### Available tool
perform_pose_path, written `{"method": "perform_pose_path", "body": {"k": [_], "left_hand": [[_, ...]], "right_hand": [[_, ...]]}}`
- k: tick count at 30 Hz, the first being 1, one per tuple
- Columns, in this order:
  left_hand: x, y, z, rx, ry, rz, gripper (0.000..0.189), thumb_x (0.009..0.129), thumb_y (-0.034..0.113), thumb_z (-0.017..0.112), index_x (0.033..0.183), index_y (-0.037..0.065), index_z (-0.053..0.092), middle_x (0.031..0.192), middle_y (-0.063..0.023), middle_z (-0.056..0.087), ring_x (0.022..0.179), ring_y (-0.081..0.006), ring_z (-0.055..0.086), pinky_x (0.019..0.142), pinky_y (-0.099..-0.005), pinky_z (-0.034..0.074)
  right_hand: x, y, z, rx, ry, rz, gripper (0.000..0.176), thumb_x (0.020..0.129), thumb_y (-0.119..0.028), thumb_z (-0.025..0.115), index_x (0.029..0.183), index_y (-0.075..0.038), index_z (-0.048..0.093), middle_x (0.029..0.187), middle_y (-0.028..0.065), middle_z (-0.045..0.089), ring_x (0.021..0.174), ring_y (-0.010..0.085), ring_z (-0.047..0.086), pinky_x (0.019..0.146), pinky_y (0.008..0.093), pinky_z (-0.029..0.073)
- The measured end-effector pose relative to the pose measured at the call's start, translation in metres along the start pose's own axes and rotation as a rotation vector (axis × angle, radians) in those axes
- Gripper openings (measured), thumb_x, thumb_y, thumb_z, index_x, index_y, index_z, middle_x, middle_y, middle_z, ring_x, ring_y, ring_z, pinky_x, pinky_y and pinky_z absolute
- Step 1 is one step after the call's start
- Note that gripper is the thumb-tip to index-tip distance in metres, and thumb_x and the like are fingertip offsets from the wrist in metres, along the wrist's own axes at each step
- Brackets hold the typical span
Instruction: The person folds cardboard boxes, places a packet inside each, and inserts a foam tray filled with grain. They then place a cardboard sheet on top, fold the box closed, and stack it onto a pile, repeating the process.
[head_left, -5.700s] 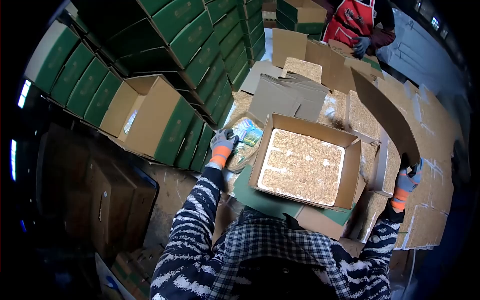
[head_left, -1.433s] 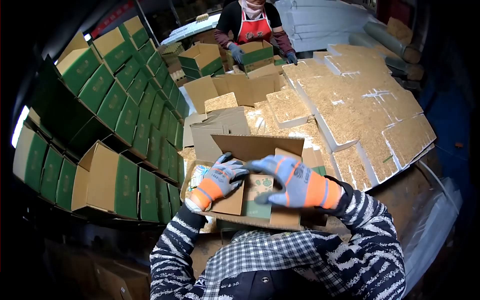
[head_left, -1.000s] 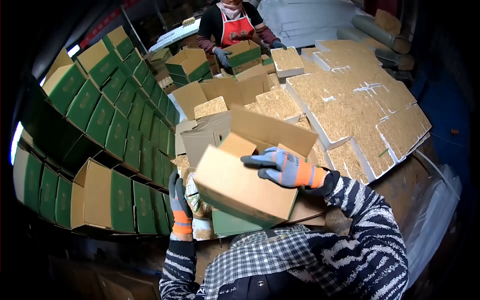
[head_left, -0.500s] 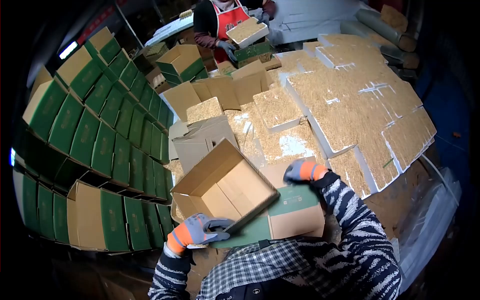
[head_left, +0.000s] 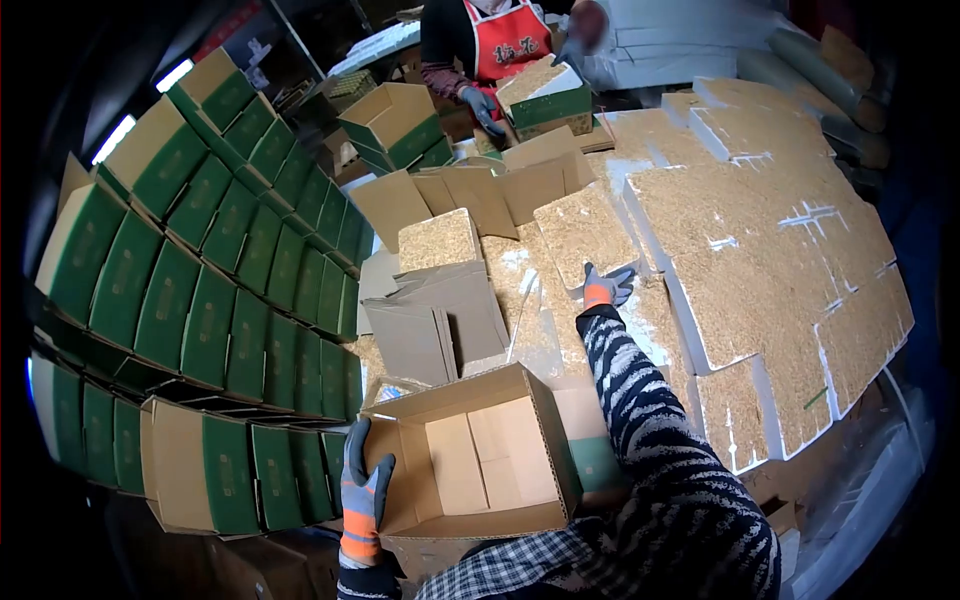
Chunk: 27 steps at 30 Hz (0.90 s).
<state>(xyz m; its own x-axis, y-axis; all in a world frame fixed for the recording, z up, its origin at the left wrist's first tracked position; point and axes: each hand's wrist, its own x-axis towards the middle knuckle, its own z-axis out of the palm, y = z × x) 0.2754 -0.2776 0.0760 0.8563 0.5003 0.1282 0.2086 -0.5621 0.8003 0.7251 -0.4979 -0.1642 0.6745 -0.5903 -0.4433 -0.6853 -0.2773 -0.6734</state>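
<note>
An open, empty cardboard box [head_left: 490, 455] with a tan inside and a green outer side sits low in the centre. My left hand [head_left: 365, 485], in a grey and orange glove, grips its left wall, thumb on the inner side. Beyond the box, my right hand [head_left: 608, 287] is stretched out with fingers spread at the near edge of a tan, grainy slab [head_left: 583, 232]. It holds nothing that I can see. Part of a green and tan flat carton [head_left: 595, 462] shows to the right of the box.
Stacked green boxes [head_left: 185, 285] fill the left. Grainy slabs with white edges [head_left: 770, 250] cover the right. Folded grey-brown cardboard [head_left: 410, 340] lies beyond the box. Across the table, a person in a red apron [head_left: 510, 42] handles a slab at a green box [head_left: 552, 110].
My right hand has moved from the flat carton out to the slab. The open box has turned and shifted, my left hand now on its left wall. The other person's slab is lower, at the green box.
</note>
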Motion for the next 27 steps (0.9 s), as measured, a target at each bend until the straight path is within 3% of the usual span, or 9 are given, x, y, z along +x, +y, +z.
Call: {"method": "perform_pose_path", "body": {"k": [3,10,15,18,20,22,25,26,27], "left_hand": [[-0.003,0.009,0.001,-0.107,-0.057,-0.133,0.065,0.085,0.009,0.065,0.144,0.001,0.040,0.147,-0.0152,0.043,0.136,-0.0263,0.040,0.112,-0.0354,0.031],[0.002,0.011,0.001,-0.161,-0.121,-0.175,0.067,0.087,0.014,0.064,0.147,0.003,0.037,0.147,-0.0151,0.043,0.136,-0.0252,0.041,0.112,-0.0338,0.031],[0.010,0.001,0.003,-0.399,-0.155,-0.204,0.069,0.088,0.019,0.060,0.149,0.004,0.034,0.150,-0.0152,0.039,0.140,-0.0257,0.035,0.113,-0.0337,0.029],[0.020,-0.006,0.008,-0.332,-0.131,-0.036,0.062,0.090,0.015,0.058,0.148,0.006,0.037,0.150,-0.0175,0.038,0.139,-0.0289,0.036,0.113,-0.0356,0.030],[0.028,-0.007,0.011,-0.290,-0.129,0.027,0.057,0.092,0.014,0.055,0.146,0.007,0.038,0.150,-0.0187,0.038,0.139,-0.0308,0.037,0.114,-0.0364,0.030],[0.036,-0.024,0.015,-0.252,-0.130,0.102,0.052,0.095,0.013,0.052,0.145,0.008,0.040,0.150,-0.0198,0.037,0.138,-0.0327,0.038,0.114,-0.0372,0.029],[0.051,-0.060,0.031,-0.133,-0.028,0.449,0.038,0.099,0.014,0.046,0.137,0.006,0.048,0.149,-0.0198,0.039,0.137,-0.0331,0.039,0.114,-0.0368,0.030],[0.055,-0.067,0.035,-0.117,-0.001,0.503,0.036,0.101,0.015,0.045,0.134,0.005,0.050,0.148,-0.0196,0.040,0.137,-0.0323,0.039,0.114,-0.0363,0.030],[0.062,-0.076,0.044,-0.430,-0.038,0.270,0.036,0.101,0.018,0.045,0.133,0.002,0.050,0.147,-0.0175,0.042,0.135,-0.0287,0.041,0.113,-0.0352,0.032]], "right_hand": [[0.015,0.013,0.037,0.647,0.022,-0.511,0.107,0.075,-0.048,0.077,0.155,-0.014,0.015,0.157,0.0224,0.022,0.147,0.0319,0.017,0.116,0.0469,0.022],[0.013,0.002,0.015,0.614,-0.009,-0.358,0.080,0.087,-0.022,0.068,0.152,-0.009,0.024,0.148,0.0214,0.040,0.132,0.0336,0.044,0.107,0.0396,0.038],[-0.021,-0.019,-0.133,1.007,-0.607,-0.273,0.059,0.080,-0.010,0.069,0.133,-0.016,0.044,0.115,0.0111,0.059,0.098,0.0286,0.063,0.080,0.0404,0.055],[-0.026,-0.035,-0.220,0.916,-0.981,-0.442,0.042,0.085,-0.004,0.061,0.125,-0.013,0.051,0.124,0.0140,0.059,0.111,0.0280,0.061,0.093,0.0382,0.052],[-0.058,-0.042,-0.280,0.065,-0.357,-1.767,0.036,0.090,-0.004,0.061,0.124,-0.010,0.053,0.137,0.0164,0.051,0.121,0.0300,0.055,0.102,0.0384,0.044],[-0.062,-0.058,-0.309,0.119,-0.511,-1.756,0.032,0.092,-0.004,0.059,0.122,-0.010,0.054,0.136,0.0145,0.052,0.118,0.0275,0.056,0.100,0.0377,0.046],[-0.115,-0.091,-0.346,0.495,-1.176,-0.729,0.032,0.096,-0.009,0.053,0.128,-0.007,0.054,0.127,0.0106,0.059,0.109,0.0163,0.061,0.093,0.0315,0.051],[-0.139,-0.094,-0.356,0.493,-1.170,-0.742,0.032,0.096,-0.009,0.053,0.128,-0.007,0.054,0.127,0.0106,0.059,0.109,0.0163,0.061,0.093,0.0315,0.051],[-0.183,-0.097,-0.363,0.320,-1.145,-1.108,0.026,0.095,-0.009,0.055,0.120,-0.005,0.058,0.134,0.0111,0.053,0.116,0.0178,0.057,0.097,0.0326,0.047]]}}
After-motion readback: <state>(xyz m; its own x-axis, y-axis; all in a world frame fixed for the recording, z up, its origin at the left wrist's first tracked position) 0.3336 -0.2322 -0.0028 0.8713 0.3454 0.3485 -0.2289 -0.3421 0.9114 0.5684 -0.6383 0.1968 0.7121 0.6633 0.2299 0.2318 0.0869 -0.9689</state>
